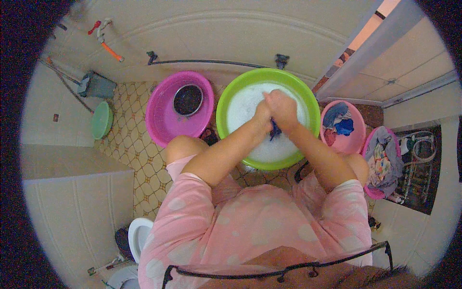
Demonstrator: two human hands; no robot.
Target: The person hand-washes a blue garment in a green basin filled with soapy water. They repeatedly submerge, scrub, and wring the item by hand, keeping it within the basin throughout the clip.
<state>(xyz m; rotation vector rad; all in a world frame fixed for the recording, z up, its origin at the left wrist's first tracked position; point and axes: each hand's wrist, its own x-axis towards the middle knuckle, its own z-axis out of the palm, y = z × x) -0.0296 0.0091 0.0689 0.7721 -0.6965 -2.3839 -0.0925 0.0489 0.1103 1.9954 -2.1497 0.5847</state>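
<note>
Both my hands are together above a green basin [232,83] of white, sudsy water [243,103]. My left hand [262,114] and my right hand [283,107] are closed around a piece of dark blue cloth [275,130], and a bit of it hangs out below them. Most of the cloth is hidden inside my fingers. The suds hide whatever lies deeper in the basin.
Left of the green basin stands a magenta basin [161,118] with a dark round pan [188,100] in it. On the right, a pink basin [353,139] and another tub hold clothes [383,161]. A tap [100,33] with an orange hose is on the far left wall.
</note>
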